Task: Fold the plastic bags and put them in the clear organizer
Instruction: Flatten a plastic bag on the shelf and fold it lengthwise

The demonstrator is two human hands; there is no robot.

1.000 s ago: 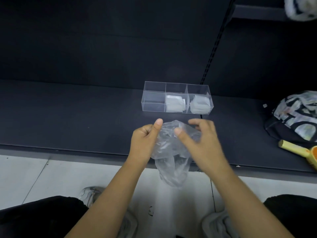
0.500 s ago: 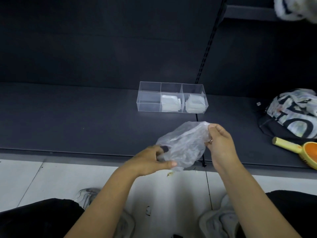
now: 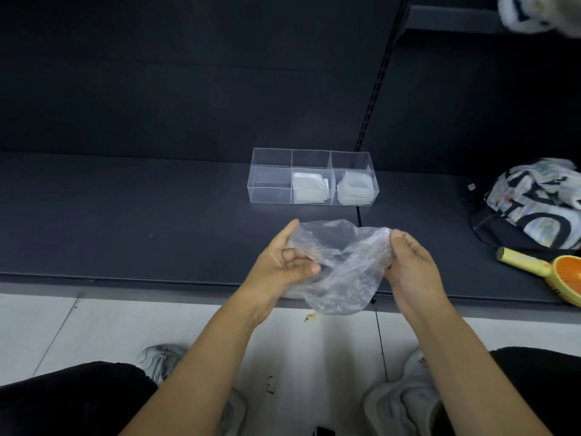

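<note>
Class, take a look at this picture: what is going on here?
A person holds a crumpled clear plastic bag over the front of a dark shelf, the left hand gripping one side and the right hand the other. It is not yet folded. Behind it stands the clear organizer: folded bags lie in its middle and right compartments; the left one looks empty.

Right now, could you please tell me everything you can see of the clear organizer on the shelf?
The clear organizer is a long, open-topped box of transparent, rigid-looking plastic, divided into three compartments in a row. It sits flat on the dark shelf; nothing else touches it. Its left compartment looks empty; the middle stack and right stack of folded whitish bags lie in the others.
</note>
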